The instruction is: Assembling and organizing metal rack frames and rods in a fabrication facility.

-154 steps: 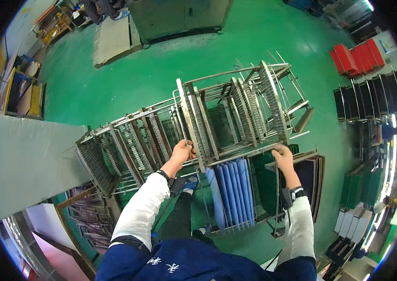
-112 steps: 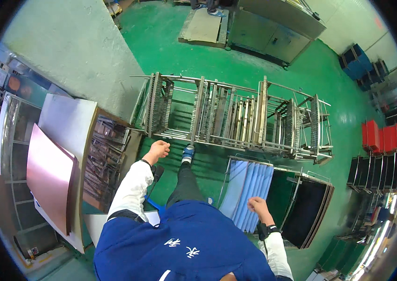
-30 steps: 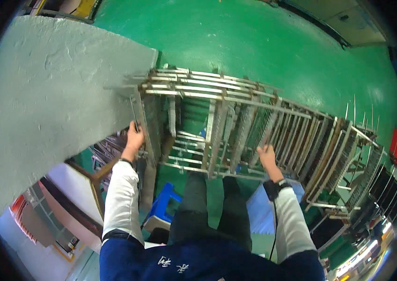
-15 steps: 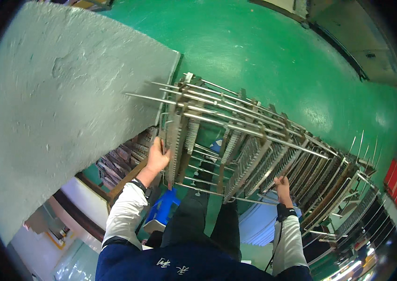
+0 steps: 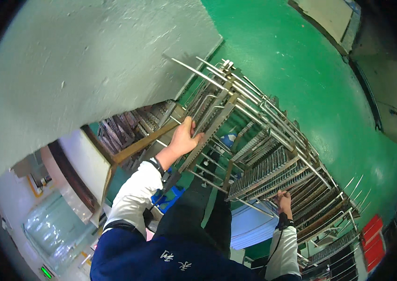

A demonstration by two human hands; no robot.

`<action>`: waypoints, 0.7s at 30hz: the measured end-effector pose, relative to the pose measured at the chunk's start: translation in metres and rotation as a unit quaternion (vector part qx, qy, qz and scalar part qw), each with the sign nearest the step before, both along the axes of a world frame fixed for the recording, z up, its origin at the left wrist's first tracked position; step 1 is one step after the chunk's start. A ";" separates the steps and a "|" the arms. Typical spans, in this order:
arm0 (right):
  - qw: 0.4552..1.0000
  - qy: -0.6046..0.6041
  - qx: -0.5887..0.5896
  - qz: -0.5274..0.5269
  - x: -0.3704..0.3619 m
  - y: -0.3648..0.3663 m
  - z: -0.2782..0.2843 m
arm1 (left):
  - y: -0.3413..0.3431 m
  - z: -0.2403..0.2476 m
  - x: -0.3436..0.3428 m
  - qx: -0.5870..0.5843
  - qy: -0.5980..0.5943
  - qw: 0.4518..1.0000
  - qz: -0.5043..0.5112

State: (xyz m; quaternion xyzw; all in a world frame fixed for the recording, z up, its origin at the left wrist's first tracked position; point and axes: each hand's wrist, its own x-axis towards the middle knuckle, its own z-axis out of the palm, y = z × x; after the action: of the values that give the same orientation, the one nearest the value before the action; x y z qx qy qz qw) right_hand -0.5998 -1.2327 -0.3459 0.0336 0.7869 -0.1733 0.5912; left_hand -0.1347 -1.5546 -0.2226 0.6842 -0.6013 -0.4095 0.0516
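L hand grips slotted grey metal rack; R hand's hold unclear. Poss. risk: swinging scrapes jutting silver rods vs. grey wall.

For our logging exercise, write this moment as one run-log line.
left hand: gripping toothed bar | right hand: at near side of metal rack | blue panels: left of right hand

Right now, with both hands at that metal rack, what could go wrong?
1. The left hand grips the end of the metal rack beside a toothed bar, so bare fingers might get scraped or pinched.
2. Metal rods jut from that end toward the grey wall and could scratch it; I can't tell the gap.
3. A blue shoe shows through the framework and a blue stool is near the legs, so stumbling seems possible.
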 end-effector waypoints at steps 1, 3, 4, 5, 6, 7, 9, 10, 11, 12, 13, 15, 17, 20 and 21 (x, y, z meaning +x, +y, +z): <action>1.000 0.027 0.001 -0.002 0.004 0.002 -0.003 | 0.000 0.001 -0.002 0.014 -0.001 1.000 0.015; 0.999 0.034 -0.007 0.002 0.001 0.004 -0.008 | 0.002 0.008 -0.009 -0.013 0.003 1.000 0.021; 0.999 0.045 -0.002 0.003 0.002 0.009 -0.006 | 0.010 0.013 -0.012 -0.027 0.010 0.999 0.024; 1.000 0.016 -0.009 -0.021 0.002 0.010 -0.007 | 0.011 0.018 -0.014 -0.004 0.003 1.000 0.031; 1.000 0.018 -0.011 -0.015 -0.005 0.011 -0.012 | 0.012 0.020 -0.018 -0.010 0.006 0.999 0.030; 1.000 0.021 0.014 -0.014 -0.012 0.013 -0.016 | 0.014 0.022 -0.022 -0.016 0.012 1.000 0.023; 0.998 0.016 0.065 -0.010 0.002 0.004 -0.017 | 0.020 0.035 -0.022 -0.016 0.002 1.000 0.017; 0.998 0.018 0.067 -0.006 -0.002 0.007 -0.018 | 0.021 0.036 -0.027 -0.030 0.012 0.999 0.011; 0.999 -0.006 0.050 -0.009 -0.009 0.009 -0.018 | 0.022 0.039 -0.029 -0.023 0.020 0.999 0.015; 0.999 -0.033 0.032 -0.013 -0.010 0.008 -0.019 | 0.020 0.043 -0.032 -0.019 0.026 0.999 0.017; 0.999 -0.016 0.038 -0.036 -0.005 0.010 -0.022 | 0.018 0.046 -0.034 -0.018 0.027 0.999 0.019; 0.998 -0.004 0.047 -0.042 0.005 0.009 -0.021 | 0.017 0.050 -0.033 -0.043 0.039 0.998 0.002; 0.997 0.003 0.057 -0.048 0.022 0.005 -0.020 | 0.018 0.050 -0.029 -0.045 0.036 0.998 -0.006; 0.997 -0.026 0.036 -0.063 0.011 0.014 -0.020 | 0.007 0.051 -0.037 -0.057 0.056 0.996 -0.034; 0.997 -0.020 0.045 -0.061 0.024 0.008 -0.018 | 0.007 0.050 -0.033 -0.036 0.045 0.998 -0.037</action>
State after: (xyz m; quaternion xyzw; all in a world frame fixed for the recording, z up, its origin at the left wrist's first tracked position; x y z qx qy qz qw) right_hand -0.5762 -1.2244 -0.3643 0.1121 0.7784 -0.1728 0.5930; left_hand -0.1673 -1.5480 -0.1731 0.6397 -0.6379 -0.4196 0.0881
